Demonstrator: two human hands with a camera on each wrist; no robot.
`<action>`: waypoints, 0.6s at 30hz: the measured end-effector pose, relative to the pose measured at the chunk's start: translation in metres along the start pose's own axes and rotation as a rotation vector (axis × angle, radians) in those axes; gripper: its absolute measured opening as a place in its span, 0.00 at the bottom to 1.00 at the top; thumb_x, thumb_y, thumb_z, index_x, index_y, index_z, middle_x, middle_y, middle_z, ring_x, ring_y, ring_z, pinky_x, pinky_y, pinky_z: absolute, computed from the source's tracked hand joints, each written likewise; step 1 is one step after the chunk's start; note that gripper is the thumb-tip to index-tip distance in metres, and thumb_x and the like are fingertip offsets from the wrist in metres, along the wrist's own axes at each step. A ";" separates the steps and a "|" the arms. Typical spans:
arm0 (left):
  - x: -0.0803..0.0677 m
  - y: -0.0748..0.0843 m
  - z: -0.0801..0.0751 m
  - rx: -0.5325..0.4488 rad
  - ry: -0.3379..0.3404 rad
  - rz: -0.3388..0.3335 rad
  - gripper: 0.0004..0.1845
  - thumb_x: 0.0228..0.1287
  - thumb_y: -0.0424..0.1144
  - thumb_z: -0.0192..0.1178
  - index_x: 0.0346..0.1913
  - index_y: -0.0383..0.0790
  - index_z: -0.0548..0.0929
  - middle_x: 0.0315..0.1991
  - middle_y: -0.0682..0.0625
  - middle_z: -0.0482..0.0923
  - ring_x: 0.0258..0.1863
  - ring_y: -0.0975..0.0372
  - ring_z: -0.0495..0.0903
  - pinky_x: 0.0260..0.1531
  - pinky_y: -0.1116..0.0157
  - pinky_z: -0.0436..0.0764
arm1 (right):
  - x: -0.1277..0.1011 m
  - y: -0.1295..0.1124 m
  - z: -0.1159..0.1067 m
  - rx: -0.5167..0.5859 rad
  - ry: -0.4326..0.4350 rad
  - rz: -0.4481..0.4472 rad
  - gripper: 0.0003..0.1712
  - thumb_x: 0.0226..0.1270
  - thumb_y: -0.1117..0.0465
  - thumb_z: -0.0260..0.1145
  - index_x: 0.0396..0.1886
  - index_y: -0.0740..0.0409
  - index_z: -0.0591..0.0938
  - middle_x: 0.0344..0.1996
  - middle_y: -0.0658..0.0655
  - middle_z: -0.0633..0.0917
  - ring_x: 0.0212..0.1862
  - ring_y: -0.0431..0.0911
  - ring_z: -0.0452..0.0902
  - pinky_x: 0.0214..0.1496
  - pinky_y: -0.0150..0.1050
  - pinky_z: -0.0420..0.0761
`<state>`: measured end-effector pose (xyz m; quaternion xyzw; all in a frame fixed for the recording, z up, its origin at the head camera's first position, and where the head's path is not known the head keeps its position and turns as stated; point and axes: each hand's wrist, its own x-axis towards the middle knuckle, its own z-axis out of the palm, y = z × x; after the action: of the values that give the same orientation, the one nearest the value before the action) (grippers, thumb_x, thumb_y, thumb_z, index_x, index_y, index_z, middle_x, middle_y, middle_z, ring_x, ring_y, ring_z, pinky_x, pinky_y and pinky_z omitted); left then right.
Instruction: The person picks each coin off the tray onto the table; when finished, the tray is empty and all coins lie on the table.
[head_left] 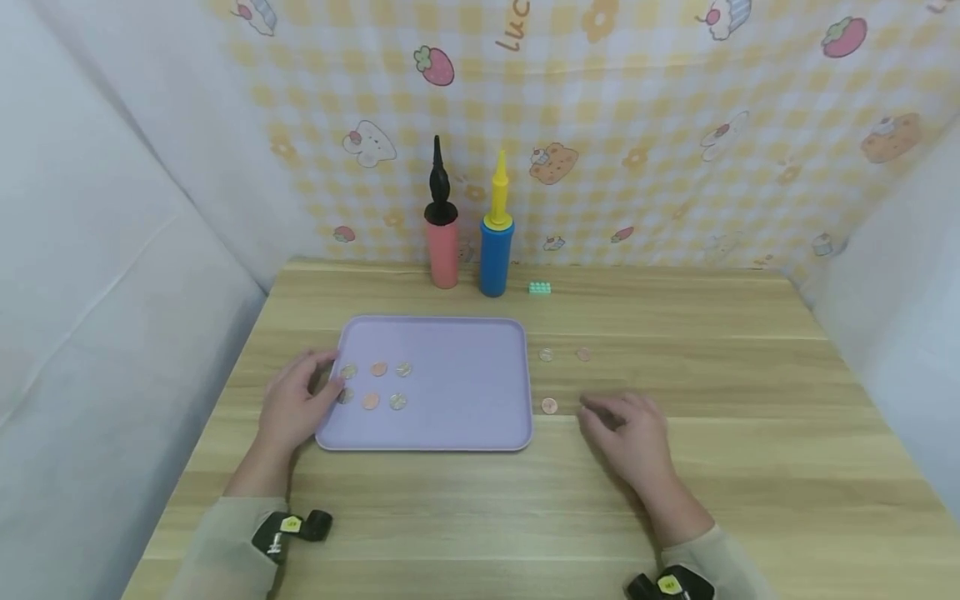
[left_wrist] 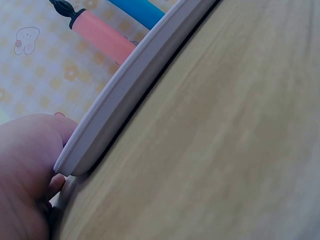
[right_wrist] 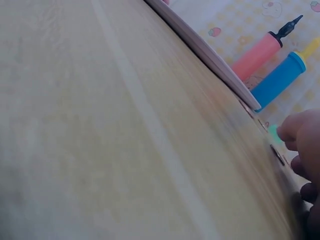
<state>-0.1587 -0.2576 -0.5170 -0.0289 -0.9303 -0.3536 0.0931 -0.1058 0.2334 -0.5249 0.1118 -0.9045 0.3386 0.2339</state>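
My left hand (head_left: 296,404) grips the left edge of a lilac tray (head_left: 465,333), thumb over the rim; in the left wrist view its other fingers are mostly hidden. On the tray lie two short rows of coins, silver ones such as this coin (head_left: 398,402) and copper ones such as this coin (head_left: 378,368). Right of the tray my right hand (head_left: 633,437) pinches a coin (right_wrist: 277,155) between thumb and forefinger, low at the tabletop. Close by on the wood lie a copper coin (head_left: 550,406), a silver coin (head_left: 546,354) and another copper coin (head_left: 583,354).
Behind the tray stand a pink hand pump (head_left: 444,254) with a black nozzle and a blue hand pump (head_left: 495,258) with a yellow nozzle. Beside them is a small mint-green toy brick (head_left: 539,287). A patterned cloth (head_left: 637,100) hangs at the back of the wooden table (head_left: 450,517).
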 end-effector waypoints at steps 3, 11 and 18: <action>0.001 0.001 0.000 -0.004 0.000 -0.001 0.23 0.74 0.40 0.64 0.68 0.35 0.80 0.71 0.31 0.75 0.77 0.32 0.61 0.75 0.30 0.53 | 0.003 -0.002 0.006 0.022 0.046 -0.028 0.11 0.56 0.65 0.83 0.40 0.56 0.94 0.33 0.51 0.91 0.37 0.47 0.80 0.49 0.44 0.70; 0.000 0.002 -0.003 -0.009 -0.007 -0.027 0.24 0.75 0.40 0.64 0.69 0.35 0.80 0.72 0.31 0.73 0.78 0.31 0.60 0.75 0.29 0.50 | 0.012 -0.025 0.035 0.027 0.151 -0.241 0.07 0.54 0.60 0.78 0.34 0.55 0.93 0.33 0.52 0.86 0.39 0.53 0.77 0.49 0.52 0.69; 0.001 0.002 -0.001 -0.015 0.003 -0.017 0.23 0.74 0.39 0.65 0.68 0.36 0.81 0.71 0.31 0.75 0.77 0.32 0.61 0.75 0.30 0.51 | 0.018 -0.059 0.059 -0.014 0.077 -0.333 0.11 0.58 0.57 0.77 0.40 0.54 0.93 0.40 0.55 0.87 0.46 0.55 0.78 0.49 0.54 0.72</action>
<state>-0.1591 -0.2572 -0.5150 -0.0212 -0.9276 -0.3616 0.0913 -0.1209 0.1495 -0.5220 0.2453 -0.8662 0.2927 0.3222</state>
